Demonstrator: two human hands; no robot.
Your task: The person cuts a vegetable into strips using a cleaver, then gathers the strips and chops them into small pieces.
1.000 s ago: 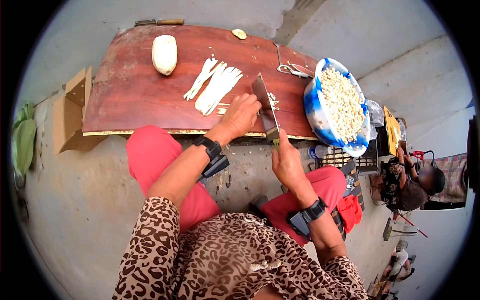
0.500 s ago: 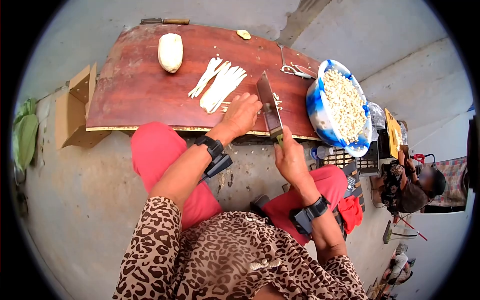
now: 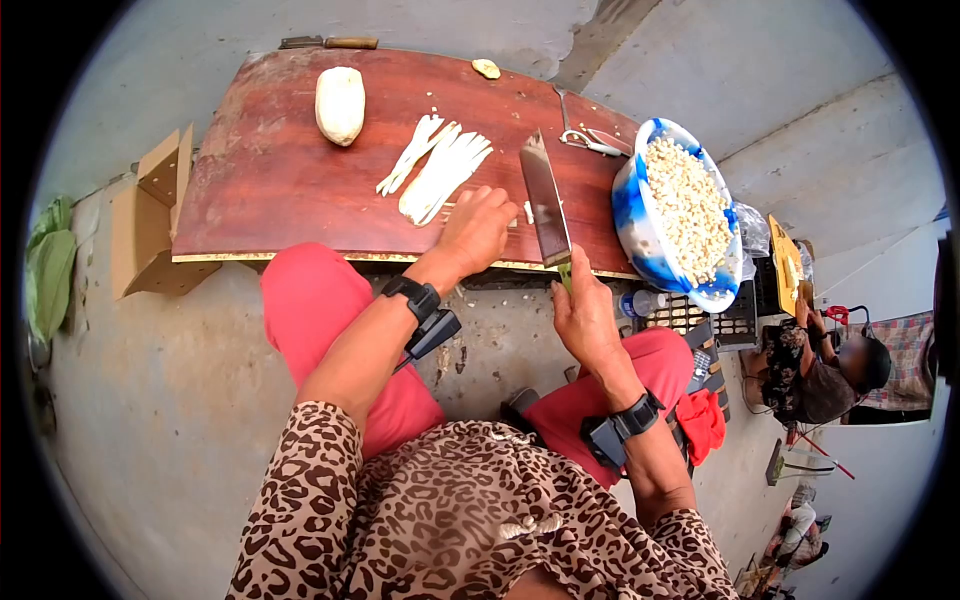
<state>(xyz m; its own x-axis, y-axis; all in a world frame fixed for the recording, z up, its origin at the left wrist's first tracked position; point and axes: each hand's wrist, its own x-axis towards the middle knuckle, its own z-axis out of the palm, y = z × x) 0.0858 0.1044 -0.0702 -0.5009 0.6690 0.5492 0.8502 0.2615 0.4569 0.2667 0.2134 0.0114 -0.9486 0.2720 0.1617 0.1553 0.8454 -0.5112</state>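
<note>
My right hand (image 3: 588,315) is closed round the green handle of a cleaver (image 3: 546,205), its broad blade pointing away over the tabletop. To the left of the blade, my left hand (image 3: 477,230) is bent down on the wood, fingers together over thin pale vegetable strips; their ends poke out on both sides, while the part under the palm is hidden. Beyond that hand lie a fanned bunch of white vegetable slices (image 3: 447,178) and a narrower bunch of strips (image 3: 408,153). A whole peeled pale vegetable (image 3: 340,106) rests farther back on the left.
The red-brown table (image 3: 270,180) carries a peeler (image 3: 595,143) near a blue-and-white basin (image 3: 640,225) of diced pieces. Another knife (image 3: 350,43) lies at the far edge. A cardboard box (image 3: 150,220) stands left. A person (image 3: 830,375) sits at the right by a yellow board (image 3: 787,265).
The cleaver has shifted slightly right, and the gap between its blade and my left hand has widened. My left hand has drawn a little to the left.
</note>
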